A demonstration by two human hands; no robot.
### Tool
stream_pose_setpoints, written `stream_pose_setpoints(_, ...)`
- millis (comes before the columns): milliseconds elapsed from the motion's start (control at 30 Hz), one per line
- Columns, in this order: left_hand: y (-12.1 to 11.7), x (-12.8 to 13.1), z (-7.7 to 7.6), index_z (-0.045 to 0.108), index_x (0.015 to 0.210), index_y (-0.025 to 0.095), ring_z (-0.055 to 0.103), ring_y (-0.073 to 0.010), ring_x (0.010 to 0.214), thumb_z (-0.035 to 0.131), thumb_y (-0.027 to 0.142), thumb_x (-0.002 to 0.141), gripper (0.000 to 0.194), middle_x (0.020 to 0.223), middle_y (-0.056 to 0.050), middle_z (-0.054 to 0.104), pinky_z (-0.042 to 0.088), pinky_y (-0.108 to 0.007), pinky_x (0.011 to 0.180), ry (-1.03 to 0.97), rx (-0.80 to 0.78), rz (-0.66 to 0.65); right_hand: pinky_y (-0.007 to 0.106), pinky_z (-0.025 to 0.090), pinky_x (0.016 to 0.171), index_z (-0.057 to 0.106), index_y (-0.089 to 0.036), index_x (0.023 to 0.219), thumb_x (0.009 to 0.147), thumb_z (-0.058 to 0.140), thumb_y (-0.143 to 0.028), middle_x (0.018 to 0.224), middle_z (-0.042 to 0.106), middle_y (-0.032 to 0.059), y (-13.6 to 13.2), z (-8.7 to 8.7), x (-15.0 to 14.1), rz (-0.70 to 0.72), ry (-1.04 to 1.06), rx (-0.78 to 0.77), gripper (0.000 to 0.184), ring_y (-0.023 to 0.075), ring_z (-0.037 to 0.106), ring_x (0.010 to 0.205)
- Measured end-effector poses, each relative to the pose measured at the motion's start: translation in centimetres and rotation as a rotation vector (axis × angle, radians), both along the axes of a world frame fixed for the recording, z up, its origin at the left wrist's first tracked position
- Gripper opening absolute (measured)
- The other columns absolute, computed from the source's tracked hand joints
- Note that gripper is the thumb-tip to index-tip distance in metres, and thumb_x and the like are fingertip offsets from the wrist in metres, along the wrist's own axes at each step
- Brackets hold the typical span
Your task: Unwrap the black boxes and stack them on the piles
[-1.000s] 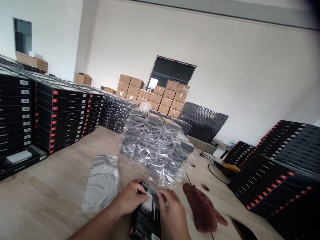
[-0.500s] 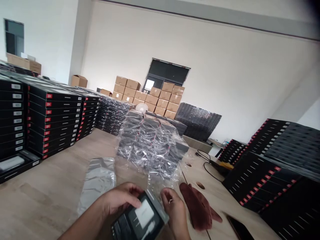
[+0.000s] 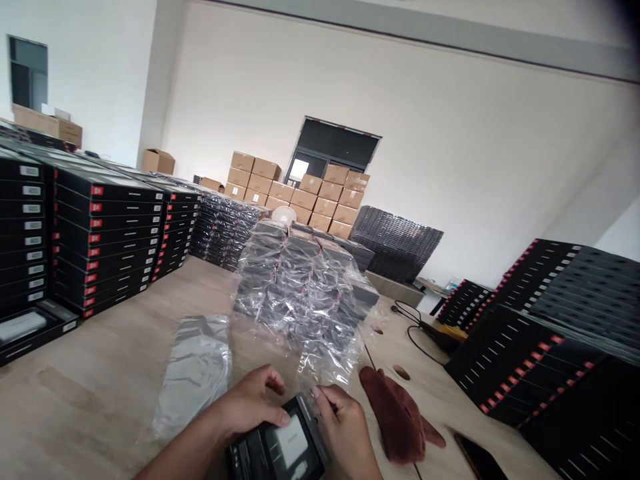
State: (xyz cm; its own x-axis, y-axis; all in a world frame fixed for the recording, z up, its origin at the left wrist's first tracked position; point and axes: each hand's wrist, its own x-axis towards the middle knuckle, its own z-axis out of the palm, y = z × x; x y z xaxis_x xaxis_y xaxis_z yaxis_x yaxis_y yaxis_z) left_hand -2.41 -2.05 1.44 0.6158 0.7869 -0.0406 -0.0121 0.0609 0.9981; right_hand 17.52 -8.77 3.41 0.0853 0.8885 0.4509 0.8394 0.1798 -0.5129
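Low in the middle of the view, my left hand (image 3: 250, 405) grips the left edge of a flat black box (image 3: 280, 448) with a white picture on its lid. My right hand (image 3: 343, 427) holds the box's right corner, fingers curled round it. The box lies tilted above the wooden table (image 3: 115, 360). A thin clear plastic film (image 3: 320, 363) hangs right over the box's far end, by my right fingertips. A stack of black boxes wrapped in clear bags (image 3: 300, 287) stands just beyond my hands.
A pile of flat clear bags (image 3: 195, 367) lies left of my hands, a brown glove (image 3: 397, 417) to the right. Tall stacks of black boxes (image 3: 105, 233) line the left; more (image 3: 545, 333) fill the right. A cable (image 3: 415, 333), a phone (image 3: 480, 460), cardboard cartons (image 3: 305, 193) behind.
The box was upright between my hands, then turned flat and sank lower toward me. My right hand has closed back onto its corner. The camera has swung slightly right.
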Motion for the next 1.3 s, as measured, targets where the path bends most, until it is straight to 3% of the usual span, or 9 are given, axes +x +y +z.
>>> stream_pose_setpoints(167, 0.0, 0.4, -0.1, 0.058, 0.102, 0.017, 0.049, -0.0087, 0.065, 0.073, 0.019, 0.053, 0.051, 0.109, -0.002, 0.061, 0.036, -0.021, 0.058, -0.03, 0.052, 0.032, 0.024, 0.044, 0.061, 0.064, -0.021, 0.067, 0.094, 0.037, -0.047, 0.067, 0.062, 0.0034, -0.4, 0.8, -1.1, 0.035, -0.121, 0.024, 0.046, 0.0162, 0.059, 0.064)
stream_pose_setpoints(367, 0.1, 0.7, 0.0, 0.064, 0.111, 0.016, 0.061, -0.0178, 0.086, 0.068, 0.015, 0.059, 0.052, 0.117, -0.005, 0.064, 0.045, -0.026, 0.075, -0.026, 0.103, -0.005, 0.026, 0.048, 0.07, 0.069, -0.022, 0.093, 0.094, 0.04, -0.036, 0.083, 0.067, 0.006, -0.5, 0.6, -1.5, 0.037, -0.185, 0.129, 0.032, 0.018, 0.064, 0.077)
stream_pose_setpoints(500, 0.2, 0.6, -0.2, 0.064, 0.116, 0.017, 0.063, -0.0212, 0.093, 0.059, 0.018, 0.068, 0.048, 0.114, -0.005, 0.067, 0.046, -0.03, 0.084, 0.058, 0.193, 0.011, 0.026, 0.05, 0.072, 0.068, -0.023, 0.094, 0.09, 0.041, -0.024, 0.088, 0.068, 0.0054, -0.2, -0.1, -1.1, 0.026, -0.239, 0.137, 0.027, 0.0175, 0.065, 0.08)
stream_pose_setpoints(633, 0.3, 0.4, -0.8, 0.067, 0.113, 0.021, 0.058, -0.0238, 0.108, 0.057, 0.022, 0.072, 0.042, 0.119, -0.004, 0.064, 0.04, -0.033, 0.097, 0.155, 0.274, 0.082, 0.029, 0.051, 0.071, 0.068, -0.023, 0.092, 0.075, 0.048, -0.016, 0.092, 0.068, 0.0065, 0.0, -0.6, 0.0, -0.17, -0.26, 0.168, 0.027, 0.0202, 0.066, 0.081)
stream_pose_setpoints(733, 0.3, 0.4, -1.1, 0.068, 0.111, 0.023, 0.053, -0.0244, 0.116, 0.056, 0.024, 0.073, 0.04, 0.121, -0.003, 0.064, 0.035, -0.034, 0.103, 0.196, 0.283, 0.14, 0.029, 0.045, 0.052, 0.064, -0.024, 0.069, 0.069, 0.056, -0.025, 0.066, 0.066, 0.003, 0.1, -0.8, 1.1, -0.338, -0.087, 0.003, 0.008, 0.0214, 0.064, 0.058)
stream_pose_setpoints(800, 0.3, 0.5, -1.2, 0.067, 0.113, 0.022, 0.053, -0.0241, 0.117, 0.055, 0.024, 0.074, 0.041, 0.122, -0.003, 0.062, 0.034, -0.034, 0.104, 0.197, 0.287, 0.148, 0.027, 0.04, 0.043, 0.056, -0.024, 0.054, 0.07, 0.057, -0.035, 0.049, 0.059, 0.0001, 0.1, -0.9, 1.6, -0.308, 0.108, -0.119, 0.019, 0.0197, 0.058, 0.046)
stream_pose_setpoints(900, 0.3, 0.6, -1.2, 0.064, 0.118, 0.021, 0.053, -0.0227, 0.117, 0.053, 0.024, 0.077, 0.043, 0.122, -0.002, 0.063, 0.035, -0.032, 0.104, 0.142, 0.277, 0.13, 0.026, 0.039, 0.04, 0.054, -0.024, 0.053, 0.074, 0.05, -0.044, 0.045, 0.057, -0.0007, 0.3, -1.1, 1.7, -0.208, 0.266, -0.155, 0.029, 0.018, 0.056, 0.041)
stream_pose_setpoints(1167, 1.2, 1.1, -1.6, 0.057, 0.127, 0.016, 0.046, -0.0223, 0.126, 0.048, 0.025, 0.082, 0.047, 0.133, -0.005, 0.054, 0.029, -0.034, 0.11, 0.063, 0.255, 0.206, 0.027, 0.043, 0.046, 0.056, -0.024, 0.054, 0.065, 0.045, -0.031, 0.046, 0.058, -0.002, 0.8, -0.4, 0.2, -0.175, 0.257, -0.068, 0.017, 0.0179, 0.057, 0.045)
stream_pose_setpoints(1300, 0.6, 0.7, -0.9, 0.056, 0.128, 0.015, 0.047, -0.0245, 0.125, 0.046, 0.027, 0.083, 0.048, 0.132, -0.007, 0.055, 0.031, -0.036, 0.109, 0.148, 0.306, 0.248, 0.031, 0.048, 0.05, 0.062, -0.024, 0.057, 0.061, 0.051, -0.038, 0.053, 0.065, 0.0009, 0.8, -0.8, 1.0, -0.15, 0.229, -0.125, 0.018, 0.0214, 0.061, 0.047)
